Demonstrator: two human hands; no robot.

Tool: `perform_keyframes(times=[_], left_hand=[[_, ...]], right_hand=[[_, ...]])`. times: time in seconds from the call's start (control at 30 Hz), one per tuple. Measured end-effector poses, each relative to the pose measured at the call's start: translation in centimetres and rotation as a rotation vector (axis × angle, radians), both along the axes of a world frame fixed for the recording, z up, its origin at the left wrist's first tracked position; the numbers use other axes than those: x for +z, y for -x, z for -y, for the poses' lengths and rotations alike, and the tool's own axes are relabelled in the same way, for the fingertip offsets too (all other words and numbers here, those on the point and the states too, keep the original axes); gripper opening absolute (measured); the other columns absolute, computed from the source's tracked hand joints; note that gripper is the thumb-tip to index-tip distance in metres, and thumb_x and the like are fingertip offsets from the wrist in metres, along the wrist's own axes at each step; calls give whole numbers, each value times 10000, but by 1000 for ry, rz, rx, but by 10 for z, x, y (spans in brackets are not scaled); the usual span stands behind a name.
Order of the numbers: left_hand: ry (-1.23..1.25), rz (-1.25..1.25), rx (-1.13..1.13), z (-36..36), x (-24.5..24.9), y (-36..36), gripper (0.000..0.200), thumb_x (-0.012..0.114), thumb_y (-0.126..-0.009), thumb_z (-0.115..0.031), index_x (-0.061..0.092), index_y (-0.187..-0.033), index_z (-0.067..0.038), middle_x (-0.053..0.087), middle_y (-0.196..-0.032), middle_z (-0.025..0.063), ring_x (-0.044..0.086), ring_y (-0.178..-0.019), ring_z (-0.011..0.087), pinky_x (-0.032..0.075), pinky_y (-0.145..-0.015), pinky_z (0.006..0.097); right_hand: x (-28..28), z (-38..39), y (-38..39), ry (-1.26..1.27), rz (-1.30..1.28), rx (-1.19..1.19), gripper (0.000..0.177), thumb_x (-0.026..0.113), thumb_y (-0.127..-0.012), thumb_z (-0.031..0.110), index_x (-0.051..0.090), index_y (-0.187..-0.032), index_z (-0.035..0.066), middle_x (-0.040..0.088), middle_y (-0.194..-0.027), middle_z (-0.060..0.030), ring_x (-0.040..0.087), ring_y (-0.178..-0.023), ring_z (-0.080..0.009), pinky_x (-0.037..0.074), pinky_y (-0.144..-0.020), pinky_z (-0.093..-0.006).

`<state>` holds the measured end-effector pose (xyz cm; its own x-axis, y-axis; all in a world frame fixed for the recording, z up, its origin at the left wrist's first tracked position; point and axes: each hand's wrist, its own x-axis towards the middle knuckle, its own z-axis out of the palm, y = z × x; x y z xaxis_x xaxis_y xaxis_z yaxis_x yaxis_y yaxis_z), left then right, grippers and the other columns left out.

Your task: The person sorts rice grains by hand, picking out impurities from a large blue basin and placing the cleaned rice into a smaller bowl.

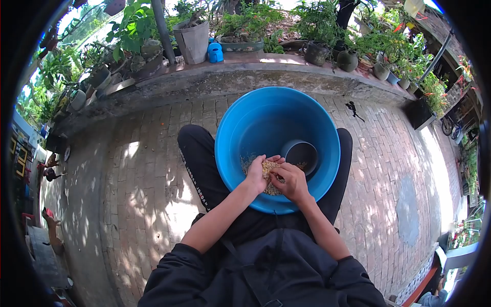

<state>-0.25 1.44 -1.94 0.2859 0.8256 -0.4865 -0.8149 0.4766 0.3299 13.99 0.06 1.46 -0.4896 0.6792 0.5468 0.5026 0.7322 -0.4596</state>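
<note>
A big round blue plastic tub (pixel 276 94) rests between my legs. Over its near side my left hand (pixel 254 173) is cupped palm up, holding a heap of small tan grains (pixel 269 167). My right hand (pixel 292 183) has its fingertips pinched together at the heap; what lies between them is too small to make out. More grains are on the tub's floor below both hands, partly hidden by them. A round container with a dark inside (pixel 302 154) lies tilted in the tub, to the right of my hands.
Brick paving (pixel 148 204) surrounds me. Ahead runs a low concrete ledge (pixel 204 84) with potted plants and a small blue watering can (pixel 215 52). A dog (pixel 52 231) and chickens (pixel 51 174) are at the left. A dark stick-like object (pixel 353 108) lies beyond my right knee.
</note>
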Motion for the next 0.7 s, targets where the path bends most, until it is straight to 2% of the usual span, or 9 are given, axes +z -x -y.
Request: perform_keyframes(times=[0.17, 0.23, 0.27, 0.33, 0.37, 0.5, 0.57, 0.67, 0.7], left_hand=[[-9, 43, 17, -2, -6, 1, 477, 263, -1009, -303, 585, -1147, 21, 632, -1174, 178, 597, -1116, 315, 476, -991, 437], [13, 32, 43, -3, -5, 1, 459, 276, -1012, -284, 582, -1143, 32, 632, -1160, 185, 606, -1108, 320, 515, -946, 409], [13, 33, 43, -2, -4, 0, 459, 276, -1012, -284, 582, -1143, 32, 632, -1160, 185, 606, -1108, 320, 515, -946, 409], [6, 40, 39, -2, -3, 0, 448, 287, -1013, -274, 582, -1143, 37, 633, -1158, 186, 612, -1102, 323, 534, -914, 385], [7, 40, 39, -2, -3, 0, 448, 287, -1013, -274, 582, -1143, 37, 633, -1158, 186, 612, -1102, 323, 534, -914, 385], [7, 26, 37, -2, -2, 0, 455, 288, -1012, -279, 582, -1153, 37, 634, -1163, 184, 614, -1100, 324, 528, -923, 392], [9, 27, 31, -1, -3, 0, 458, 287, -1012, -284, 584, -1158, 32, 634, -1166, 182, 617, -1096, 318, 525, -928, 393], [8, 7, 32, -2, -4, 0, 467, 284, -1008, -298, 589, -1165, 18, 636, -1169, 175, 612, -1103, 303, 497, -970, 400], [17, 17, 23, -1, -4, 0, 471, 281, -1006, -304, 593, -1162, 12, 636, -1176, 172, 607, -1110, 298, 478, -992, 405]], right_hand=[[10, 0, -8, 95, -100, -105, 135, 722, -733, 73, 701, -862, 39, 608, -737, -76, 616, -672, -255, 494, -617, -354], [12, -3, -14, 194, -272, -342, 99, 717, -777, 61, 705, -864, 16, 606, -708, -87, 599, -598, -213, 474, -572, -320], [11, -5, -17, 194, -271, -342, 99, 717, -777, 61, 705, -864, 16, 606, -708, -87, 599, -598, -213, 474, -572, -320], [11, -9, -19, 239, -335, -469, 85, 709, -837, 66, 697, -860, -15, 591, -669, -57, 569, -571, -108, 445, -551, -261], [11, -9, -19, 258, -362, -493, 94, 712, -837, 67, 690, -846, -24, 587, -656, -57, 564, -572, -102, 437, -547, -253], [15, -5, -14, 230, -347, -487, 80, 712, -832, 54, 688, -847, -22, 584, -671, -59, 566, -573, -109, 442, -550, -253], [14, -2, -9, 180, -300, -320, 58, 707, -829, 38, 688, -848, -13, 575, -684, -61, 571, -580, -122, 450, -555, -257], [4, 2, -1, 124, -174, -116, 135, 718, -759, 55, 681, -887, 34, 581, -750, -80, 617, -663, -241, 497, -590, -339], [3, 2, 2, 123, -174, -117, 135, 718, -759, 55, 681, -887, 34, 581, -750, -80, 617, -663, -241, 497, -590, -339]])
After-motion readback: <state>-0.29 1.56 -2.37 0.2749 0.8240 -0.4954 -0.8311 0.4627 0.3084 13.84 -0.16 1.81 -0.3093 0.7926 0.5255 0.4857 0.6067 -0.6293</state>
